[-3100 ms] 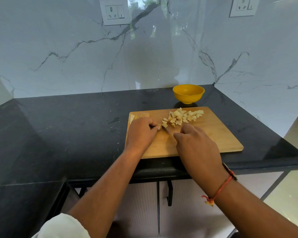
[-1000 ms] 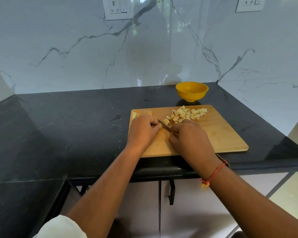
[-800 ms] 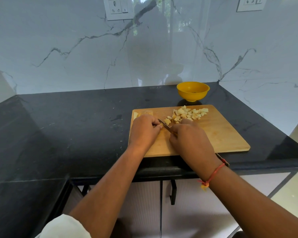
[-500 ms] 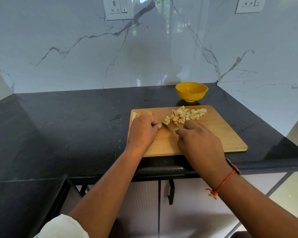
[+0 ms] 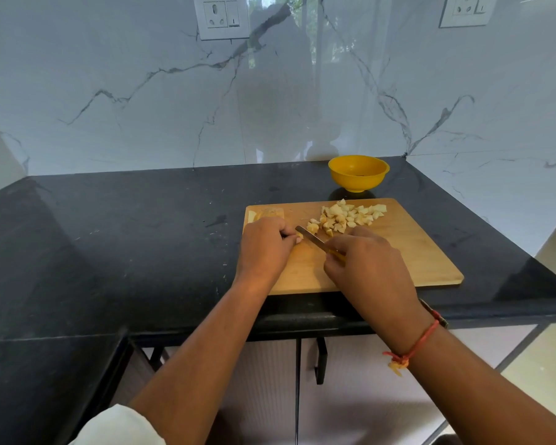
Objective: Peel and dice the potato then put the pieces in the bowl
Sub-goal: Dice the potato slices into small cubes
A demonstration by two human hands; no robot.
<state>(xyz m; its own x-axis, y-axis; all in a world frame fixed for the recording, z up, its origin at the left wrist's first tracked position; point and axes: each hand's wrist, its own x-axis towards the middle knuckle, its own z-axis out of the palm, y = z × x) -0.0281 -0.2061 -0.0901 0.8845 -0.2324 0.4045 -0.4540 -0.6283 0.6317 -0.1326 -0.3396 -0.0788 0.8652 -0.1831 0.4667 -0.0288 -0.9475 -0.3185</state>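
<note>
A wooden cutting board [image 5: 408, 252] lies on the black counter. A pile of diced potato pieces [image 5: 347, 215] sits at its far middle. My left hand [image 5: 264, 248] curls over a small potato piece [image 5: 299, 238] and pins it to the board; most of that piece is hidden under the fingers. My right hand [image 5: 363, 268] grips the yellow handle of a small knife [image 5: 312, 239], whose blade points left with its tip right beside the piece. A yellow bowl [image 5: 358, 173] stands behind the board, with no potato visible inside it.
A strip of pale potato scraps [image 5: 267, 214] lies at the board's far left corner. The black counter [image 5: 126, 245] stretches left and meets marble walls behind and to the right. The board's front edge sits near the counter's front edge, above cabinet doors.
My right hand drew back toward me half a second ago and has moved forward again, bringing the blade back beside the piece. My left hand has stayed in place.
</note>
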